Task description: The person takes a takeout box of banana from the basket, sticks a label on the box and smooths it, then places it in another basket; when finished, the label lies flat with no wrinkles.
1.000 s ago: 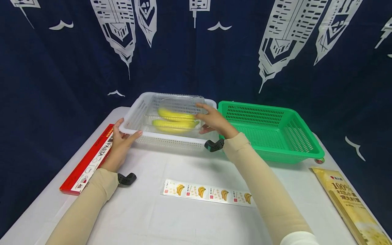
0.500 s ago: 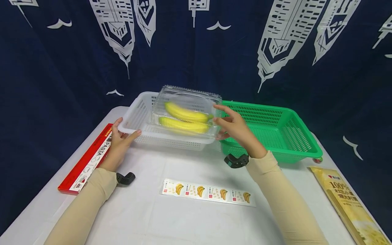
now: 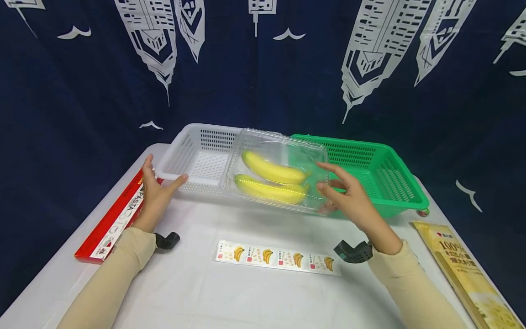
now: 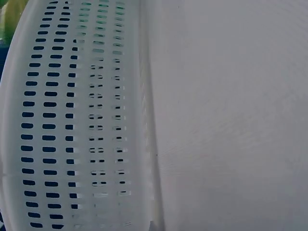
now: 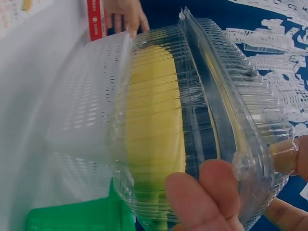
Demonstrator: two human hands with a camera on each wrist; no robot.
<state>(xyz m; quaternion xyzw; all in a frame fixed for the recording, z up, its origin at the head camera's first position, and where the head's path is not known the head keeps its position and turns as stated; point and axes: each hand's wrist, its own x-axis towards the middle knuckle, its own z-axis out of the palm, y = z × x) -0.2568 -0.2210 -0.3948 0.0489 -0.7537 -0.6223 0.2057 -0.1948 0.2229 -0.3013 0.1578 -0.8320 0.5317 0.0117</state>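
My right hand [image 3: 353, 196] pinches the right end of a clear plastic clamshell box [image 3: 283, 148], fingers and thumb at its edge in the right wrist view. Two yellow bananas [image 3: 273, 169] lie inside it. The box is tilted and held in front of the white basket [image 3: 181, 157] and the green basket [image 3: 394, 183], overlapping both in the head view. At the white basket's front left corner is my left hand [image 3: 156, 196], its fingers extended and its thumb at the rim. The left wrist view shows only the basket's perforated side [image 4: 72, 115] and the tabletop.
A red pasta box [image 3: 119, 219] lies at the left, partly behind the left hand. A strip of banana-printed labels [image 3: 277, 258] lies at the front middle. On the right are a yellow packet [image 3: 464, 269] and a small round reddish thing [image 3: 423, 212] beside the green basket.
My right hand has lifted the clamshell box with the bananas out of the white basket and brought it right and nearer. The left hand's fingers have straightened away from the basket's corner.
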